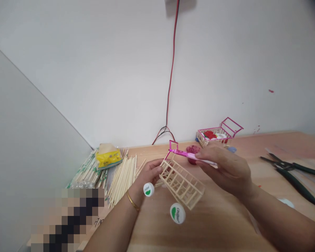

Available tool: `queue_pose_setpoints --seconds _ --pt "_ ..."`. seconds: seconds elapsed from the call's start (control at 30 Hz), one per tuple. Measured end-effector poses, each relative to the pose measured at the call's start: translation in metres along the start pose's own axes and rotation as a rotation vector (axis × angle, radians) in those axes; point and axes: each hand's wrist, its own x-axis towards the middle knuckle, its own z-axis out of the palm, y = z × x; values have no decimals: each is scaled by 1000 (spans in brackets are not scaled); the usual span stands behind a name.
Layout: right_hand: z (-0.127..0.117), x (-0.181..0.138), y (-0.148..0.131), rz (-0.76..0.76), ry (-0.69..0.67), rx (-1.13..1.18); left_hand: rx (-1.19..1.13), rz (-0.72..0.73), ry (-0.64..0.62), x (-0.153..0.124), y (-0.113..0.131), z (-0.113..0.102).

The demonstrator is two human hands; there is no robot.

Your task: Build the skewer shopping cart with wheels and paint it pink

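Observation:
My left hand grips one end of a small cart-shaped frame of bare wooden sticks and holds it tilted above the wooden table. The frame's upper handle end is painted pink. My right hand pinches a pink-and-white paintbrush, whose tip rests on the pink part of the frame. Two white caps with green logos, one small and one larger, seem to be the frame's wheels.
A finished pink stick cart holding red things stands at the back by the wall. A red paint pot sits behind the brush. Loose bamboo sticks and a yellow packet lie left. Dark green pliers lie right. A red and black wire hangs down the wall.

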Motion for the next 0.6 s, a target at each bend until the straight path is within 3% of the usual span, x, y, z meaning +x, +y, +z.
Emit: queue_pose_setpoints --seconds 0.6 --pt "4 -4 2 -147 -49 -105 162 211 102 9 -10 -11"
